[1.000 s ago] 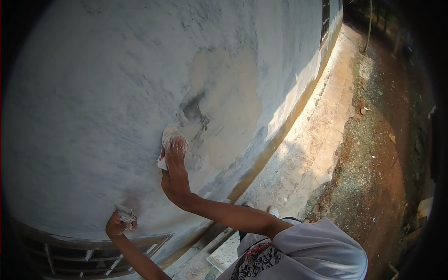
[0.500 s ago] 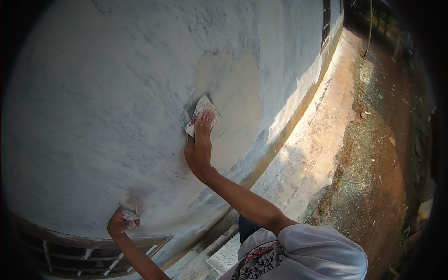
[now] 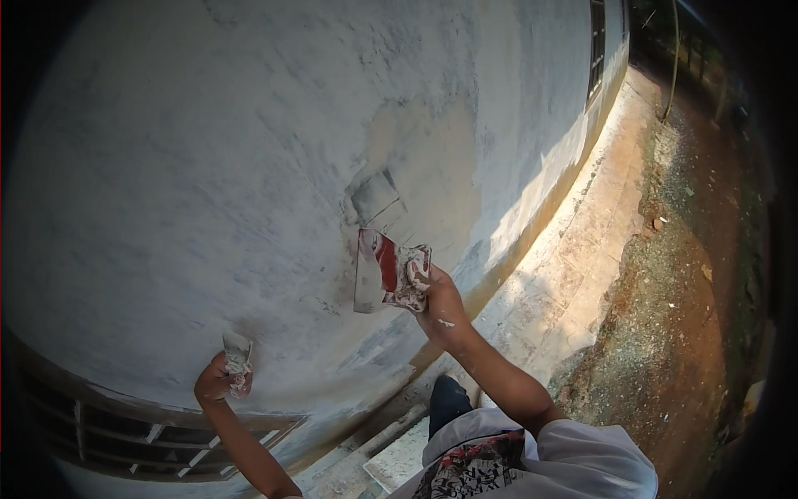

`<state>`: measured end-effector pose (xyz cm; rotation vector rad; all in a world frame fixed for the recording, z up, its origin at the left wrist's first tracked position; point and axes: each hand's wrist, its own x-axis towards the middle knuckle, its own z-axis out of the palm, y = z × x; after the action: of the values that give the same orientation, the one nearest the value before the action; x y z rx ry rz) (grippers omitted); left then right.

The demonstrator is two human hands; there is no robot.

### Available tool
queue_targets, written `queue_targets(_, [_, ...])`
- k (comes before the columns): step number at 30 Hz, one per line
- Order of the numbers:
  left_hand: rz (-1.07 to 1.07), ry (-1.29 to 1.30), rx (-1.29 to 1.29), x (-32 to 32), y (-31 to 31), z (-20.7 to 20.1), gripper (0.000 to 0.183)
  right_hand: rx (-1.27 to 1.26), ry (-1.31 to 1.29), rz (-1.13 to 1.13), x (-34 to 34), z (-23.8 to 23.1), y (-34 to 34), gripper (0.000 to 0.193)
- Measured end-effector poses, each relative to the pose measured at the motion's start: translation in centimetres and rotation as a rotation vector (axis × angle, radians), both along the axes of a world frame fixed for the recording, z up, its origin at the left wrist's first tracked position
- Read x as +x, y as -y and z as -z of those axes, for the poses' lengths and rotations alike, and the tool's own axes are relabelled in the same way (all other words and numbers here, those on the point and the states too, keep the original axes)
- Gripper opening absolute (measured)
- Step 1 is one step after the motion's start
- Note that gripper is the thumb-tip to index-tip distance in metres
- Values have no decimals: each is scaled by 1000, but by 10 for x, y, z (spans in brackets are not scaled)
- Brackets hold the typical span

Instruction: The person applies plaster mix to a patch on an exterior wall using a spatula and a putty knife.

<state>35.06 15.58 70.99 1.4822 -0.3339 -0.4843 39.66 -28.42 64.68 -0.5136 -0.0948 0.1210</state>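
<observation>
My right hand point(image 3: 438, 301) is closed on a wide putty knife point(image 3: 372, 270), its flat blade pale with a red area and white putty smeared over the grip end. The blade is close to the wall point(image 3: 249, 166); whether it touches cannot be told. Just above it, a fresh grey putty patch point(image 3: 376, 195) lies on a beige bare area point(image 3: 440, 150) of the wall. Lower left, my left hand point(image 3: 214, 378) grips a smaller putty knife point(image 3: 237, 348) coated in white putty. Its fingers are partly hidden behind the putty.
A barred window point(image 3: 141, 445) sits at the lower left, another window point(image 3: 596, 50) at the upper right. Along the wall's foot runs a concrete ledge point(image 3: 573, 224), with gravel and reddish soil point(image 3: 665, 333) beyond. A pale slab point(image 3: 403, 457) lies beside my leg.
My right hand has drawn the wide putty knife down and turned it, uncovering the grey putty patch. My left hand has risen slightly, still holding its knife. The view has shifted a little.
</observation>
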Motion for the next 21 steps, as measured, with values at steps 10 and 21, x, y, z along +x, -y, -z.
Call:
queue_targets(10, [108, -444, -64, -59, 242, 64, 33, -547, 505, 222, -64, -2, 83, 26])
queue_targets(21, [191, -440, 69, -52, 297, 62, 13, -1307, 1111, 298, -96, 17, 117, 40])
